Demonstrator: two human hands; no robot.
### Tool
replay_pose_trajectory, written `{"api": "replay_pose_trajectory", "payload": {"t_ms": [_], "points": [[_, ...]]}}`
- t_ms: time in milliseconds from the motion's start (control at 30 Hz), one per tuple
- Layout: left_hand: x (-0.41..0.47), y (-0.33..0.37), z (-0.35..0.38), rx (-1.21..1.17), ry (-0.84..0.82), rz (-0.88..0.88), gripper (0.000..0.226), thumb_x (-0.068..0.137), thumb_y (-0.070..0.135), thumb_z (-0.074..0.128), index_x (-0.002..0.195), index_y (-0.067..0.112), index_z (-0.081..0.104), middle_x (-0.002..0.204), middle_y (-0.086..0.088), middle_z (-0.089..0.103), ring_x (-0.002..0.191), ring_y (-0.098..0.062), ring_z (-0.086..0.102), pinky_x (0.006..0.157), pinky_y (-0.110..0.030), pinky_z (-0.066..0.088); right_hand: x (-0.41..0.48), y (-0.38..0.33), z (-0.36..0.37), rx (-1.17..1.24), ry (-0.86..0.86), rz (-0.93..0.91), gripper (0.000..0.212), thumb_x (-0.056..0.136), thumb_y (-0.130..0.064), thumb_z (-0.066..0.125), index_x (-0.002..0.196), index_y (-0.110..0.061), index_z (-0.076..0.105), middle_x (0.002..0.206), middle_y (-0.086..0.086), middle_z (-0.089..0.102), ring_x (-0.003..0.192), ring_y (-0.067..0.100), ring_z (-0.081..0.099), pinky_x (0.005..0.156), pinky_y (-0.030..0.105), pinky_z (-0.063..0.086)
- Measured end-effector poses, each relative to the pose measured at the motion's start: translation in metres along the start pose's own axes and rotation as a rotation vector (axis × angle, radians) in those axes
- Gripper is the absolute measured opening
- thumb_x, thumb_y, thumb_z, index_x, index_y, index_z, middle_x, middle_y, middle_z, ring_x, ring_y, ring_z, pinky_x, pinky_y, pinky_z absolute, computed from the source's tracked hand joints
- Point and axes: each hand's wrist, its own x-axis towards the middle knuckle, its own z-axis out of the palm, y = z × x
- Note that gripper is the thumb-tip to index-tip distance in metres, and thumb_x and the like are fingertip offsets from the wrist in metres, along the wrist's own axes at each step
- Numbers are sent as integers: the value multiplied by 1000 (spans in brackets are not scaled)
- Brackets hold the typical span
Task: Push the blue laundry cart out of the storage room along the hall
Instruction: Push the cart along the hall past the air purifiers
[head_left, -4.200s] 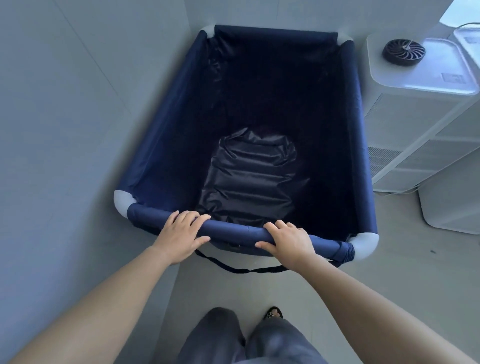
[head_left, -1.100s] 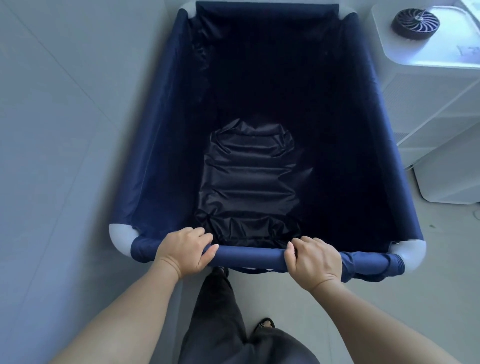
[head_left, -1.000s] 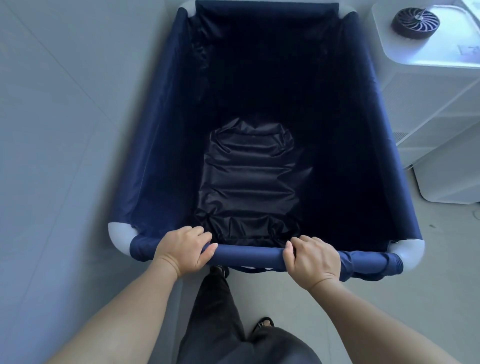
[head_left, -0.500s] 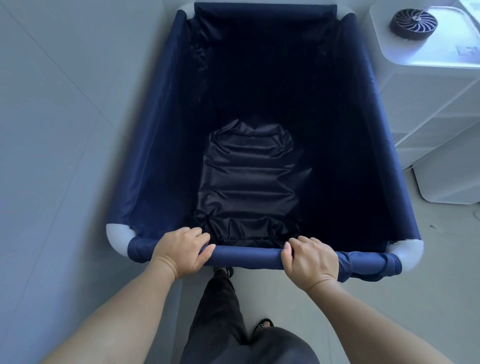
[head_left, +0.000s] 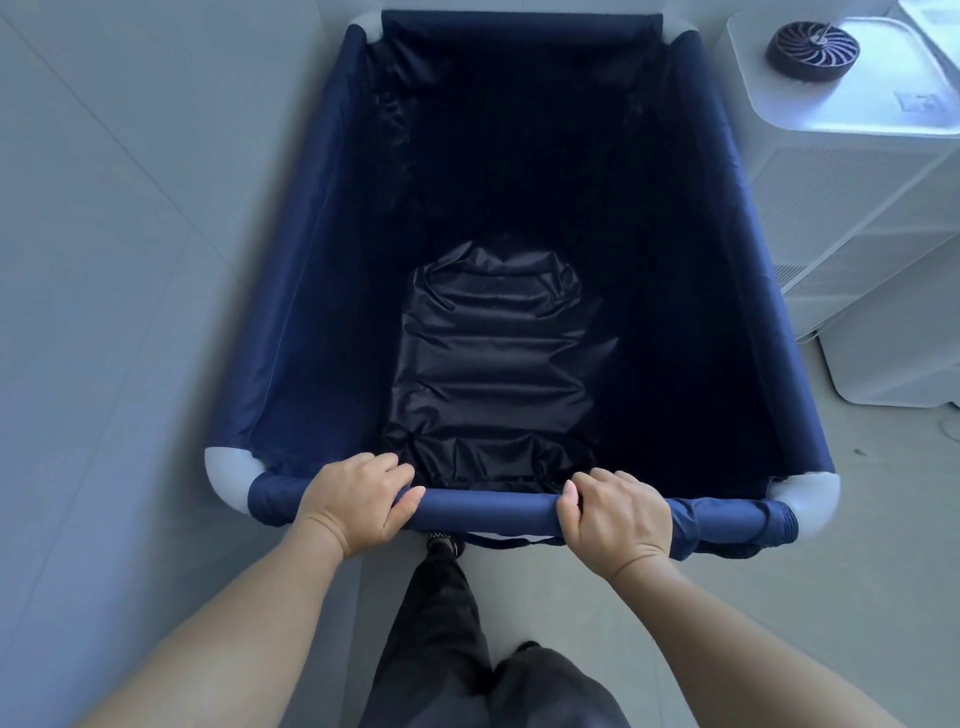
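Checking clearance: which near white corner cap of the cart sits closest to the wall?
The near-left corner cap, beside the left hand; the near-right one faces open floor.

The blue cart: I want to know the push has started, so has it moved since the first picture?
Yes. The blue cart has rolled forward: its far right corner now lies level with the round fan on the white unit, well beyond where it was.
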Motion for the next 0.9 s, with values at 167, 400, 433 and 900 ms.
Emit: {"api": "replay_pose_trajectory", "payload": {"t_ms": [167, 400, 433, 900], "points": [[0, 0, -1, 6, -8, -1, 38, 81, 41, 35, 57, 19, 54, 53, 6, 51, 43, -16, 49, 39, -19, 21, 0, 1, 0, -7, 7, -4, 40, 77, -33, 35, 45, -16, 51, 42, -2, 49, 39, 21, 46, 44, 24, 23], [0, -1, -3, 25, -21, 11, 37, 80, 41, 35, 56, 21, 55, 52, 8, 51, 42, -14, 50, 38, -19, 20, 1, -1, 0, -21, -9, -4, 39, 77, -33, 36, 44, -17, 50, 41, -2, 47, 38, 20, 45, 40, 28, 23], [0, -1, -3, 24, -20, 14, 37, 80, 41, 35, 56, 21, 55, 52, 8, 51, 42, -14, 50, 38, -19, 19, 1, 0, 0, -20, -10, -4, 39, 77, -33, 36, 44, -17, 50, 41, -3, 47, 38, 19, 45, 40, 28, 24], [3, 0, -2, 6, -29, 7, 38, 81, 41, 35, 58, 20, 55, 54, 7, 52, 44, -16, 50, 39, -19, 22, 2, 1, 1, -4, 21, -13, 40, 78, -32, 36, 45, -16, 51, 43, -1, 49, 39, 21, 46, 43, 25, 26]]}}
